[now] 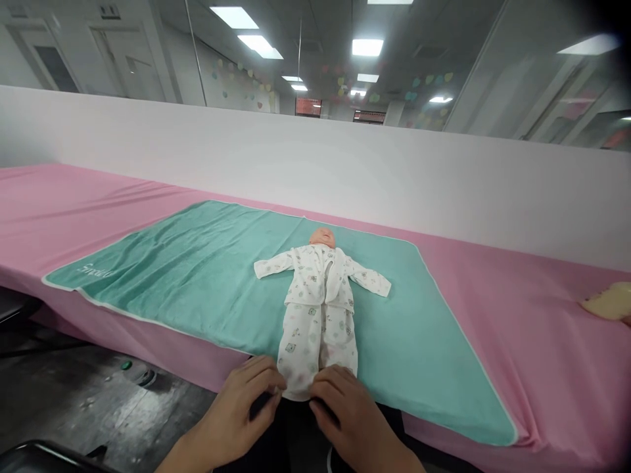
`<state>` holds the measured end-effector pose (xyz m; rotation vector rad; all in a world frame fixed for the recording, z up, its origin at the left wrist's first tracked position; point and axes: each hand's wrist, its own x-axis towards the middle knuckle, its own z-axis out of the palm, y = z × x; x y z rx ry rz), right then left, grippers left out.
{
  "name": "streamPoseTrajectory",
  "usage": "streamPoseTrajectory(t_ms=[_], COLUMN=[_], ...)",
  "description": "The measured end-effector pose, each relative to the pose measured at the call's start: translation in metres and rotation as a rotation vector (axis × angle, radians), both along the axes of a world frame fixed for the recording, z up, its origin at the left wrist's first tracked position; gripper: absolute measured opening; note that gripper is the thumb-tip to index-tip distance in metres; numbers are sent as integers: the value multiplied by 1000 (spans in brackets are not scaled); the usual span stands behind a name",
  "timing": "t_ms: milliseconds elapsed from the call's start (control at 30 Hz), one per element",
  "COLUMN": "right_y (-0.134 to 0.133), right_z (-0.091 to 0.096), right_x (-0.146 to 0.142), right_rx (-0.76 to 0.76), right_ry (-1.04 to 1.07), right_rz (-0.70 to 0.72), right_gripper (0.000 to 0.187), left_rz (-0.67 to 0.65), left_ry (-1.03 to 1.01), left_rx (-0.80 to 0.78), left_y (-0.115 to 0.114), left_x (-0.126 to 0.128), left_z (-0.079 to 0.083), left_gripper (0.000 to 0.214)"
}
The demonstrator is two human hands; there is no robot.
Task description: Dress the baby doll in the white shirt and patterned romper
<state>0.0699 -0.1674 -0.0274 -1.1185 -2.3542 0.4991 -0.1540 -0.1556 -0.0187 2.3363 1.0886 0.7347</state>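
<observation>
A baby doll (322, 236) lies on its back on a green towel (207, 276), head toward the wall and arms spread. It wears a white printed top (309, 272) with long sleeves, and white printed pants (298, 338). At the near edge, my left hand (241, 407) pinches the outer side of the left pant leg's hem. My right hand (348, 408) has its fingers closed at the inner side of that same hem and covers the bottom of the other leg. The hem hangs slightly past the table edge between my hands. The doll's feet are not visible.
A pink cloth (493, 289) covers the long table under the towel. Behind it runs a white wall (315, 157) topped by glass. At the far right lies a pale yellow object (608, 302), partly cut off. Black chair parts (46, 456) stand at the lower left.
</observation>
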Motion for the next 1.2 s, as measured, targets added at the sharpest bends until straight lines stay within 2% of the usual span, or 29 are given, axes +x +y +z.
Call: streamPoseTrajectory(t_ms=[133, 233, 300, 400, 467, 600, 767, 833, 933, 1000, 1033, 1100, 1200], right_y=[0, 0, 0, 0, -4, -18, -29, -31, -31, -26, -20, 1, 56], right_z=[-11, -32, -44, -49, -45, -37, -47, -50, -42, -29, -22, -13, -12], right_x=[31, 43, 42, 36, 33, 39, 47, 46, 45, 51, 56, 70, 89], right_rx=[-14, -40, -39, -56, -74, -69, -104, -109, -172, -279, -337, -411, -393], right_ry=[42, 18, 41, 160, 262, 357, 318, 285, 224, 206, 222, 304, 498], right_rz=[-245, -371, -408, -456, -447, -327, -306, -278, -167, -96, -88, -156, -395], right_gripper=[29, 37, 26, 12, 10, 10, 16, 18, 17, 12, 9, 10, 23], left_rz=[22, -20, -27, -12, -15, -44, -76, -134, -278, -296, -247, -31, 398], left_ry=[-2, 149, 245, 300, 288, 214, 66, 60, 57, -15, -71, -194, -326], left_rx=[143, 242, 296, 341, 341, 316, 294, 312, 273, 185, 132, 24, -137], left_y=[13, 20, 24, 28, 30, 29, 16, 6, -7, -4, 4, 33, 103], left_x=[32, 61, 75, 85, 89, 98, 100, 94, 80, 67, 60, 46, 31], left_z=[2, -7, -14, -22, -23, -22, -36, -37, -25, -13, -8, -4, -10], left_gripper=[16, 37, 38, 17, 12, 12, 18, 18, 14, 11, 10, 8, 22])
